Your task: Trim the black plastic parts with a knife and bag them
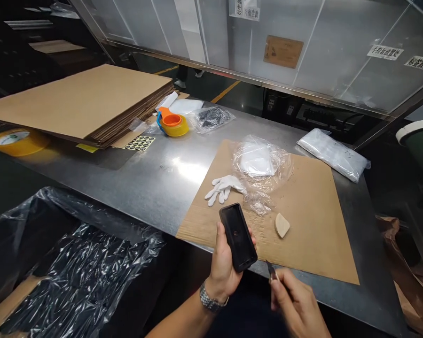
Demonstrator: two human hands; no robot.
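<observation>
My left hand (223, 267) is wrapped round the black case (237, 239), thumb along one long side and fingertips round the other, its hollow face turned up to me. I have it in the air above the tabletop's (155, 197) near edge. My right hand (292, 300) pinches a slim tool (270, 271), its dark tip just beside the case's lower corner, apart from it; whether it is a blade or a tweezer is too small to tell.

To handle these well, I would grip the case firmly by its sides without squeezing the hollow, bring the tip in at a low angle, and stroke away from my left thumb. Resting the case on the cardboard (313, 249), near its front edge, should steady it. The block (282, 226) and glove (226, 188) lie on that cardboard, leaving room between block and near edge.
</observation>
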